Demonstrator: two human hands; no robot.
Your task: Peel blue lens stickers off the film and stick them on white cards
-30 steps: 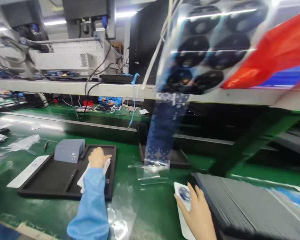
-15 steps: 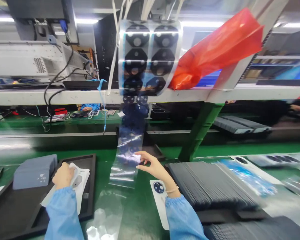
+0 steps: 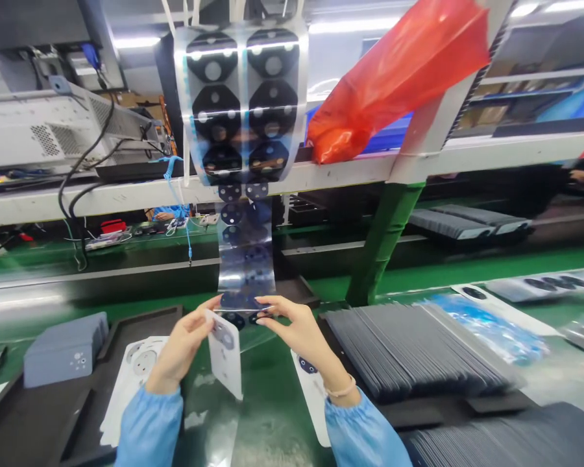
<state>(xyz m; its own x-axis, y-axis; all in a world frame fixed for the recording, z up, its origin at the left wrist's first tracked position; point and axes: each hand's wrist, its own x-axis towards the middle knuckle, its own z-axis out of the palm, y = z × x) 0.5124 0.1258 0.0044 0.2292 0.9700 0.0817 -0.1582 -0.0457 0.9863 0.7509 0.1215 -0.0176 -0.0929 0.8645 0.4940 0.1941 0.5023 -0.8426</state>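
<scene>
A roll of clear film with dark round camera-ring stickers (image 3: 243, 110) hangs in front of me, and its strip (image 3: 246, 253) runs down to my hands. My right hand (image 3: 292, 321) pinches the strip's lower part between thumb and fingers. A white phone back panel (image 3: 225, 353) hangs upright from my left hand (image 3: 187, 340), whose fingers are closed on its top edge beside the strip. Whether the left fingertips also touch the film, I cannot tell. More white panels (image 3: 129, 389) lie in the black tray (image 3: 172, 319) at left. Under my right wrist lies another white panel (image 3: 316, 402) bearing a dark camera ring.
Blue-grey panels (image 3: 61, 360) lean stacked in the left tray. Rows of dark panels (image 3: 409, 350) stand at right, with crumpled blue film (image 3: 491, 331) beyond. A green-wrapped post (image 3: 384, 240) and a white shelf rail (image 3: 340, 172) rise ahead. A red bag (image 3: 399, 78) hangs above.
My left hand has moved from the tray to the strip, bringing up a white panel. The right hand still pinches the film, whose lower end is now bent. The view has shifted slightly.
</scene>
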